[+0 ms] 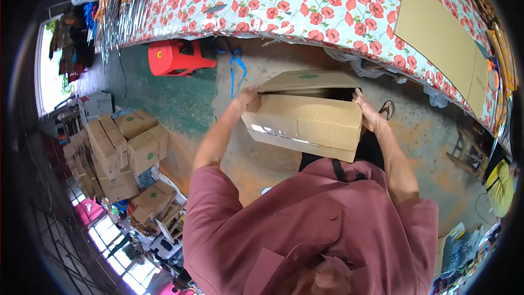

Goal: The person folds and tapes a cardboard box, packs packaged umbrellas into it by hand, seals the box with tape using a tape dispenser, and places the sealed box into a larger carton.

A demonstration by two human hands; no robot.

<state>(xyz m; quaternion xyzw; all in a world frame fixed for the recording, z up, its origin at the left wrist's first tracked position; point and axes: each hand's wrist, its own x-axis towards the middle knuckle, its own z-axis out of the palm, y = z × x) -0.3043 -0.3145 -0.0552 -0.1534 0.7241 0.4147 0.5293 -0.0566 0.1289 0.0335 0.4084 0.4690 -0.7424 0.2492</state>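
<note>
Between my two hands is a brown cardboard box (pixel 305 117), tilted in front of my body. One side bears a strip of shiny clear tape, and a flap with a green mark (pixel 308 79) stands partly raised over a dark gap. My left hand (pixel 248 100) grips the box at its left end, by the edge of the gap. At the opposite end my right hand (pixel 368 110) is closed on the corner, fingers near the flap. The fingertips on the inner side are partly hidden by the cardboard.
A table with a poppy-print cloth (pixel 305 8) runs along the far side, a flat cardboard sheet (pixel 439 35) on it. A red stool (pixel 177 59) and blue strap (pixel 237 68) lie before it. Stacked cartons (pixel 123 147) stand at left, a wooden stool (pixel 468 152) at right.
</note>
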